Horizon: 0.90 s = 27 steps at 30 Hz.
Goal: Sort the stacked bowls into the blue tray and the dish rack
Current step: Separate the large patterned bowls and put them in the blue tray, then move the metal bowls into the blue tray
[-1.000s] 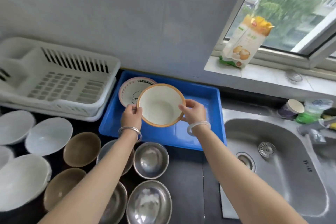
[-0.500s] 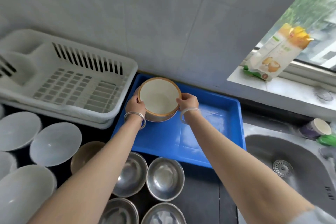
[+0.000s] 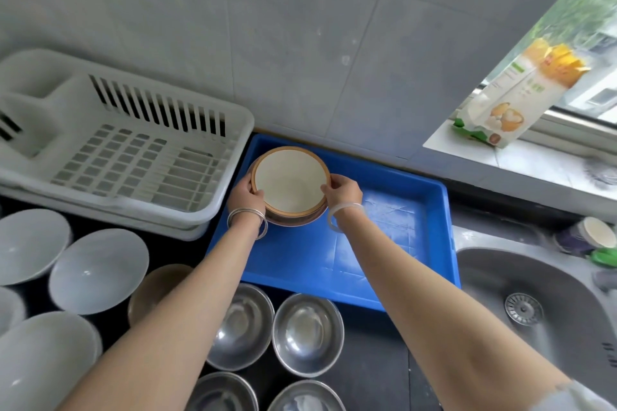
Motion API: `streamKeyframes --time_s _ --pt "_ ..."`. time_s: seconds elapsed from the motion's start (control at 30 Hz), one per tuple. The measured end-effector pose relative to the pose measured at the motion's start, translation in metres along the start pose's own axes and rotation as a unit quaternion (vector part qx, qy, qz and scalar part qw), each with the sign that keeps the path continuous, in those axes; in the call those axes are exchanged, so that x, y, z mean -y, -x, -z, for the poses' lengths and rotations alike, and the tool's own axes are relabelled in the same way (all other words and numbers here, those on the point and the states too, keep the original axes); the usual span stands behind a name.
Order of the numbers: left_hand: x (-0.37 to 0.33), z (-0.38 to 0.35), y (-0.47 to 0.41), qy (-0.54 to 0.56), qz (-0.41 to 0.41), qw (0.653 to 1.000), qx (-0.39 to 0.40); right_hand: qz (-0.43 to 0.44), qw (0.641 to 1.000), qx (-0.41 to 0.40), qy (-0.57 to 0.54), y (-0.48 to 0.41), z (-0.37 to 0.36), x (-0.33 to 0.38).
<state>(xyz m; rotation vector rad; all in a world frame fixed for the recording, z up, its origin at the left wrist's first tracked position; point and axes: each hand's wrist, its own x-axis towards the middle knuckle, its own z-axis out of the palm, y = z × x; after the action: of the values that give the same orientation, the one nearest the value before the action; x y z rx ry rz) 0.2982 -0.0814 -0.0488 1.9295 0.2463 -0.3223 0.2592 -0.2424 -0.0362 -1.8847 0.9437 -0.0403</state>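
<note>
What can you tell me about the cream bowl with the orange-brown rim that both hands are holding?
The cream bowl with the orange-brown rim is round, glossy and looks ceramic or melamine; it is empty and upright. It sits nested on another bowl's pinkish rim in the far left corner of the blue plastic tray. The left hand grips its left edge and the right hand its right edge.

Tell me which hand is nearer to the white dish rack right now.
Left. The left hand grips the orange-rimmed bowl on the side facing the dish rack, just off its corner. The right hand holds the bowl's far side, over the blue tray.
</note>
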Motion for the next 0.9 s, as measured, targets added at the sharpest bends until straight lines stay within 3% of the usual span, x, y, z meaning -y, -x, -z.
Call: streamKeyframes --time_s 0.37,0.7,0.9 --pt "-0.007 0.008 0.022 0.048 -0.011 0.999 -0.002 -0.012 0.997 0.045 -0.055 0.019 0.012 -0.001" --pt "0.021 0.029 0.116 0.144 0.040 0.989 0.012 0.052 0.984 0.121 -0.120 0.105 0.056 -0.033" --pt "0.073 0.042 0.203 0.069 0.099 0.992 0.042 0.015 0.982 0.140 -0.124 0.167 0.072 -0.100"
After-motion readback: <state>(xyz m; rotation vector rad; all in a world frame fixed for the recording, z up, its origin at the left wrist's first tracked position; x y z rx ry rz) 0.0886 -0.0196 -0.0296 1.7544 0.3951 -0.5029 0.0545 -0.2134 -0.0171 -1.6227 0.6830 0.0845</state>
